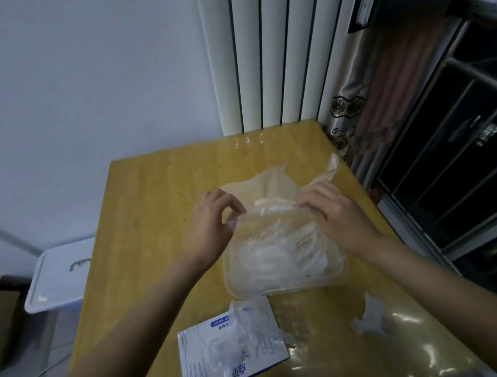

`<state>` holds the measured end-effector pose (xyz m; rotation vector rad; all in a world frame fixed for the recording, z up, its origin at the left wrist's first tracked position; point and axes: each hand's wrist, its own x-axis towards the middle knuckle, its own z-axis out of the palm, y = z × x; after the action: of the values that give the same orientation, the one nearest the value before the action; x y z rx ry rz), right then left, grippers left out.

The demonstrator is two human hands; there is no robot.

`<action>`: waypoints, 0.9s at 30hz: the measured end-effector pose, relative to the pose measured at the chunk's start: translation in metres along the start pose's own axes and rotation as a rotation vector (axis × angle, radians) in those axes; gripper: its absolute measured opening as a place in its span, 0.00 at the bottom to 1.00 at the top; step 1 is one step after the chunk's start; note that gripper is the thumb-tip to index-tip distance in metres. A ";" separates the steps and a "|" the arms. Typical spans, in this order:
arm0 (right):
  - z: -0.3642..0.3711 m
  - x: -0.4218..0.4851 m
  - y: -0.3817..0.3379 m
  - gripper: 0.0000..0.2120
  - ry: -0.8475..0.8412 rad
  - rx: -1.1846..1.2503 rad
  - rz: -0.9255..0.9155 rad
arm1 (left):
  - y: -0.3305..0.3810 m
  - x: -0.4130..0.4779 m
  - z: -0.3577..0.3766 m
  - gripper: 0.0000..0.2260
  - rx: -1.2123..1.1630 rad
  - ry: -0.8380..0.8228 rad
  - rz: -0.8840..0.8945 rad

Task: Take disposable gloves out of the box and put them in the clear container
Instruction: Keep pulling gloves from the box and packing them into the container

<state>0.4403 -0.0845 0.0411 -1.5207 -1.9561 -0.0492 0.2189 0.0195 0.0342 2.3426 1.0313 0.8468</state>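
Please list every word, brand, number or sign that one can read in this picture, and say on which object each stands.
On the glove box, blue label: white characters, upside down, too blurred to read.
Same box, large blue characters at its near edge: upside down, partly under loose gloves, unreadable.
Same box, blue hand outlines: drawings, no words.
The clear container and the table: no text visible.

On the table [152, 196], the clear container [285, 278] of gloves [280, 251] sits behind the box [215, 371].
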 end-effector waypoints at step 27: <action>0.120 -0.029 0.033 0.21 -0.800 0.105 0.482 | -0.034 -0.019 0.122 0.25 0.741 -0.957 -0.063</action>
<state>0.4164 -0.0494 -0.0795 -2.0923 -2.0179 0.9832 0.2755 0.0089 -0.0805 2.7193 1.0242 -0.8039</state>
